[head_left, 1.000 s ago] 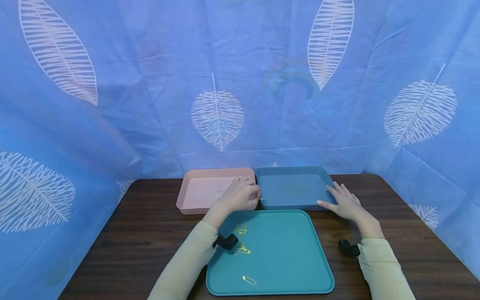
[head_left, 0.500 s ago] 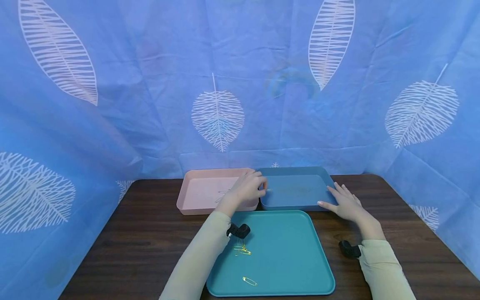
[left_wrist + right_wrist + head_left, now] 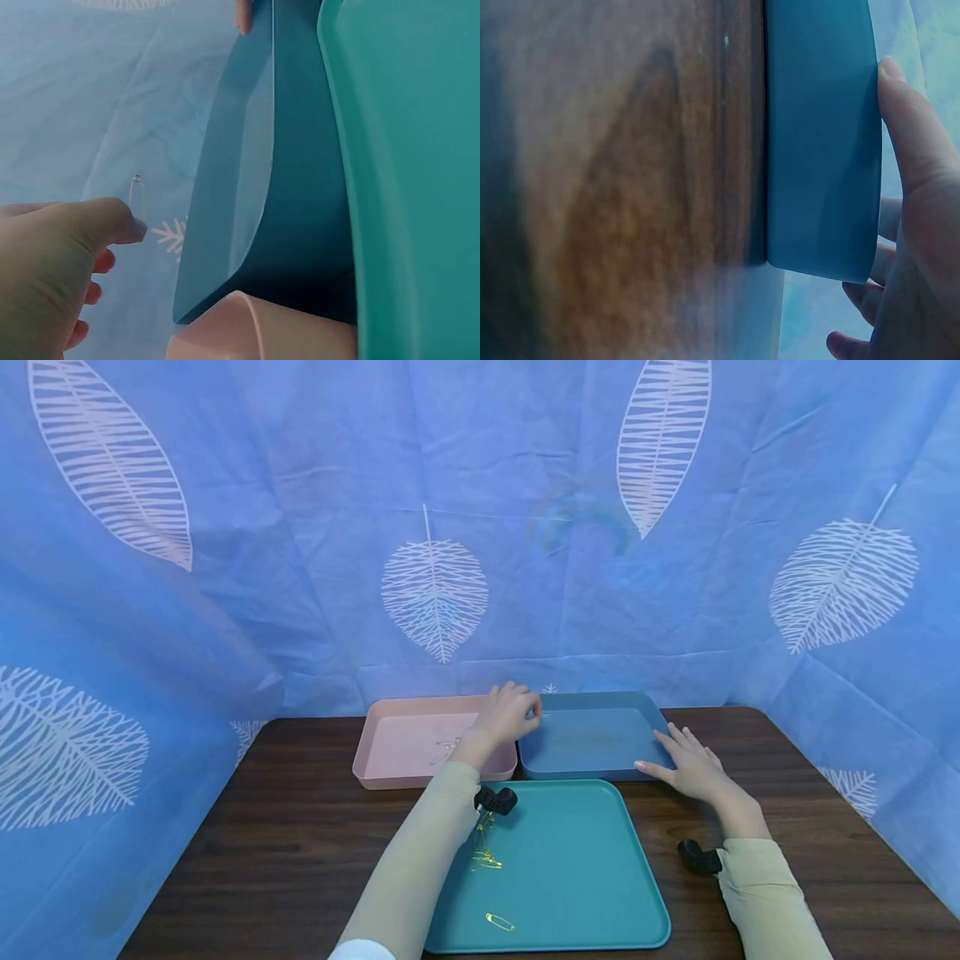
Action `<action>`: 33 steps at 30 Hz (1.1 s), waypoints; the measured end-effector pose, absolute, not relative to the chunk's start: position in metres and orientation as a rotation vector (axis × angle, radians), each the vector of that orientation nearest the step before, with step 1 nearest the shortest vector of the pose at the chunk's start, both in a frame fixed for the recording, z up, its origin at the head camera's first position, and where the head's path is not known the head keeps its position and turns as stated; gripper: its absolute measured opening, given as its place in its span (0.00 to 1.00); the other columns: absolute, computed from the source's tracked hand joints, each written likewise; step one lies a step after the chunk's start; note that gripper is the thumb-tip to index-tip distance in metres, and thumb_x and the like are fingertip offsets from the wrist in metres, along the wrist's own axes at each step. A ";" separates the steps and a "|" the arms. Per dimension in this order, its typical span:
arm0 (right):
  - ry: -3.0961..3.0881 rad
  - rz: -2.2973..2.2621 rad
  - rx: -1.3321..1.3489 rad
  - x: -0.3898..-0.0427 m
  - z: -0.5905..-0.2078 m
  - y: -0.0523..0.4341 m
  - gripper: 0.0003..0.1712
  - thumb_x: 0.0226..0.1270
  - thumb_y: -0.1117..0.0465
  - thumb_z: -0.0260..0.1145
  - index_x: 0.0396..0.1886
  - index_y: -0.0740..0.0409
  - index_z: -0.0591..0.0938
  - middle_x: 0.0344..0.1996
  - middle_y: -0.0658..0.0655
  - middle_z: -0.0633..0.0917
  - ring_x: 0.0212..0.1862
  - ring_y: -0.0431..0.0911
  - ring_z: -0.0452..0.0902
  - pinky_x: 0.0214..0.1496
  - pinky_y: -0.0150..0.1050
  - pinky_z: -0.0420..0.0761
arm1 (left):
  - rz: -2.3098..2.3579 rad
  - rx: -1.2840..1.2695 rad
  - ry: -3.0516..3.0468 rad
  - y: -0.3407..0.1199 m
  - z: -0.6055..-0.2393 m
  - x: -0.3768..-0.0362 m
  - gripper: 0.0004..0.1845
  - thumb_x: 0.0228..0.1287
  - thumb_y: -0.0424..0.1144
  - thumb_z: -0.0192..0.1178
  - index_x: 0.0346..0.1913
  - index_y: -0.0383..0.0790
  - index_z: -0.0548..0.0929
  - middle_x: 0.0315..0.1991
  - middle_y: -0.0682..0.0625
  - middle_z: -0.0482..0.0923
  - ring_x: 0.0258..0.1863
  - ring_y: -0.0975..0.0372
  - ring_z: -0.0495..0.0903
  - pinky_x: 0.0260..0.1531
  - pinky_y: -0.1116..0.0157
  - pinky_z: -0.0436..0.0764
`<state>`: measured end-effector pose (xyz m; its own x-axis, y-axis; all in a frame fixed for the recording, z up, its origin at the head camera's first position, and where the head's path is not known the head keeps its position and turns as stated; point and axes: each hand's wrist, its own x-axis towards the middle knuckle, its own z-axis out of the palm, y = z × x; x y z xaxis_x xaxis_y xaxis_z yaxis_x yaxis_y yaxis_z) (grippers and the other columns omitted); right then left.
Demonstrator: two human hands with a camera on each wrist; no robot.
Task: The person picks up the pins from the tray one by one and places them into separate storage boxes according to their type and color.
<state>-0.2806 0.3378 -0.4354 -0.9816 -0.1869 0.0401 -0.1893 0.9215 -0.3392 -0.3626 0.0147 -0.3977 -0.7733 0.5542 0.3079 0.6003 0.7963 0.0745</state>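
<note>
Dark wood-grain table [image 3: 300,852] fills the lower part of the head view, walled on three sides by blue cloth [image 3: 300,568] printed with white leaves. Taking the teal tray [image 3: 570,877] at the near middle of the table as the landmark: a pink tray [image 3: 397,743] sits beyond its far left corner, and a blue tray [image 3: 592,739] sits just beyond its far edge, side by side with the pink one.

The left hand [image 3: 506,714] hovers over the seam between the pink and blue trays, beyond the teal tray, fingers curled together and pinching a thin pin [image 3: 137,196] whose end sticks out past the fingertips in the left wrist view. The right hand [image 3: 690,768] rests beyond the teal tray's far right corner, fingers straight and slightly spread against the blue tray's right wall.

On the teal tray lie gold safety pins [image 3: 483,856] near its left edge and another pin [image 3: 498,922] toward the near edge. A few pale pins [image 3: 444,749] lie in the pink tray.
</note>
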 end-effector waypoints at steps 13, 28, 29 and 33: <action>-3.076 0.577 0.296 -0.279 -0.435 0.337 0.54 0.64 0.34 0.60 0.74 0.69 0.57 0.73 0.78 0.50 0.74 0.73 0.40 0.67 0.75 0.45 | -0.184 -0.756 -2.784 0.031 -0.394 -0.378 0.04 0.69 0.47 0.57 0.40 0.56 0.82 0.42 0.58 0.78 0.40 0.61 0.69 0.43 0.62 0.66; -3.071 0.550 0.286 -0.279 -0.438 0.338 0.54 0.64 0.33 0.60 0.73 0.69 0.58 0.73 0.78 0.52 0.74 0.73 0.42 0.67 0.75 0.46 | -0.142 -0.688 -2.847 0.048 -0.406 -0.380 0.04 0.70 0.49 0.57 0.40 0.57 0.81 0.41 0.58 0.78 0.41 0.61 0.70 0.45 0.61 0.67; -3.070 0.548 0.286 -0.279 -0.438 0.338 0.54 0.64 0.33 0.60 0.73 0.69 0.59 0.73 0.78 0.52 0.74 0.73 0.42 0.66 0.75 0.46 | -0.145 -0.683 -2.847 0.049 -0.405 -0.380 0.04 0.70 0.49 0.57 0.40 0.57 0.81 0.41 0.58 0.78 0.41 0.61 0.70 0.45 0.61 0.67; -3.067 0.547 0.293 -0.278 -0.435 0.338 0.53 0.64 0.33 0.59 0.73 0.69 0.59 0.72 0.78 0.52 0.74 0.73 0.42 0.66 0.76 0.47 | -0.146 -0.669 -2.832 0.050 -0.405 -0.379 0.04 0.70 0.48 0.57 0.39 0.56 0.81 0.40 0.58 0.78 0.41 0.61 0.70 0.45 0.61 0.67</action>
<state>-0.2784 0.3378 -0.4352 -0.9824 -0.1815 0.0446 -0.1857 0.9214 -0.3415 -0.3793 0.0501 -0.4050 -0.8701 0.4294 0.2419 0.4520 0.8909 0.0445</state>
